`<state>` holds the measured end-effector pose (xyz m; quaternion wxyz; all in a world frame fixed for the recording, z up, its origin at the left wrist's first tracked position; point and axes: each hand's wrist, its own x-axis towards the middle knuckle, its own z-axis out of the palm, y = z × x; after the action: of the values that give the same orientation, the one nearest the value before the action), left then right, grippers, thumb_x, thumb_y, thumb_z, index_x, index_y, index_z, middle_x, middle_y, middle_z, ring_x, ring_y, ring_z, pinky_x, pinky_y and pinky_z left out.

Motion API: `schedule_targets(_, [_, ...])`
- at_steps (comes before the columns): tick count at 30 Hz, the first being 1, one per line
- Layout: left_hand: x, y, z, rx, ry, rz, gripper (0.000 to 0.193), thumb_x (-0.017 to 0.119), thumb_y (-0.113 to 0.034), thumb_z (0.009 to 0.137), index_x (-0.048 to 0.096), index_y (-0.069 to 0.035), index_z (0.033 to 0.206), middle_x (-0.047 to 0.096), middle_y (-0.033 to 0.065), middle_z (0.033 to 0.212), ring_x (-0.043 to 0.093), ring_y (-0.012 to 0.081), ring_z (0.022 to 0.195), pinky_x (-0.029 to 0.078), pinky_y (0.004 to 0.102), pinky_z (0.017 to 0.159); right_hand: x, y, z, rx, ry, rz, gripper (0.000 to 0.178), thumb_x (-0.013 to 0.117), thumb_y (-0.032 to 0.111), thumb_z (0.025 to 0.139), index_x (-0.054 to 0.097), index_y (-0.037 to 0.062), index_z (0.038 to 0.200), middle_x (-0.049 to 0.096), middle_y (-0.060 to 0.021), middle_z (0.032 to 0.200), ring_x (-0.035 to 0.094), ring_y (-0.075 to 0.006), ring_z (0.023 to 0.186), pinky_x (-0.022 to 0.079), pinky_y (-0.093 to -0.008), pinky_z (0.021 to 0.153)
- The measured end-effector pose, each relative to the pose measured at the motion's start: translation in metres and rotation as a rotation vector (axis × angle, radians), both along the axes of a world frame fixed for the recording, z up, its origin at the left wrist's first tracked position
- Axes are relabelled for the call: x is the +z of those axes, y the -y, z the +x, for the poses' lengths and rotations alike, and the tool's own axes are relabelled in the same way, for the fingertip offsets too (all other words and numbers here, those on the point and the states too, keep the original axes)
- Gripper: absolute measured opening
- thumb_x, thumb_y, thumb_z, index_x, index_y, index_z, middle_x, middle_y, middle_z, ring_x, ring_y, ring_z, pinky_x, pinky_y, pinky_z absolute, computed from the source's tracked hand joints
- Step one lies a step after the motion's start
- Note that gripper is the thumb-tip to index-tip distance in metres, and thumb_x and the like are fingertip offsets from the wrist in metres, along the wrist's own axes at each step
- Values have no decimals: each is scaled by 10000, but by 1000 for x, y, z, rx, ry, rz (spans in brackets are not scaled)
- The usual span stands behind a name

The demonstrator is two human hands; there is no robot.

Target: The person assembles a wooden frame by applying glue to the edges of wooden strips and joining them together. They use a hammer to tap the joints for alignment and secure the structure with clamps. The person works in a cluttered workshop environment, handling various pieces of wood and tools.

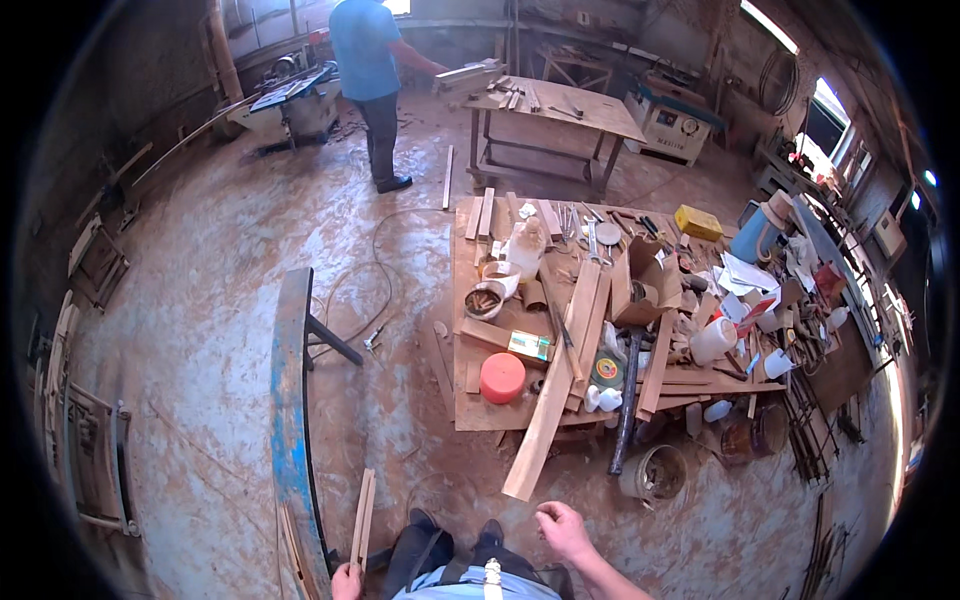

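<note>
The fingers (353, 570) of the left hand (346, 584) are closed about the near end of some slim wooden strips (364, 515), which rise from that grip and point away toward the far side; from here I can't make out how the fingertips sit, since the strips cover part of them and the wrist is cut off below. The right hand (563, 528) has its fingers curled in loosely with nothing visible in them, though I can't tell whether the tips touch. Its forearm comes up slantwise from the near right, the hand lying just beyond the near end of a long pale plank (548, 430), seemingly apart from it. That plank overhangs the near edge of the cluttered worktable (475, 415), where a dark bar (627, 405) and a red-lidded tub (502, 378) also lie; what is inside the open cardboard box (643, 280) is mostly hidden. To the left stands a worn blue beam (291, 390), just beside the strips. On the far side, a person in a blue shirt (365, 55), head cut off, reaches toward stacked wood (468, 77).
</note>
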<state>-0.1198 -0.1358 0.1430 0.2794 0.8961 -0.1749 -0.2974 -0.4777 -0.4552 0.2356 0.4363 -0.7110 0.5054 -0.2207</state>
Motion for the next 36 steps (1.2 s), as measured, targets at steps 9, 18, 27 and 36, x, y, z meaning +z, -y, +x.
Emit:
schedule_targets(9, [30,83,73,-41,-191,166,393,562,-346,913,671,-11,1086,697,142,864,671,207,752,526,358,674,43,23,1,-456,519,301,106,565,60,929,576,18,832,583,-44,665,567,-120,553,507,-276,488])
schedule_targets(18, [1,231,228,-193,-315,312,418,568,-388,912,669,-23,1089,692,161,907,676,252,775,525,373,707,99,42,135,-629,12,485,240,560,222,930,646,1,965,650,-106,765,629,-206,690,515,-345,629])
schedule_targets(27, [10,272,380,-189,-238,239,471,551,-439,912,651,-47,1153,693,190,1019,658,331,997,495,412,865,81,102,304,-398,220,283,179,579,78,935,562,13,769,595,-59,644,579,-137,540,501,-277,492])
schedule_targets(36, [-73,244,456,-285,-9,-47,343,588,-321,924,653,3,1015,611,59,718,577,144,579,487,315,525,99,193,423,-442,269,592,181,605,179,952,647,16,886,625,-38,716,586,-102,565,498,-258,510])
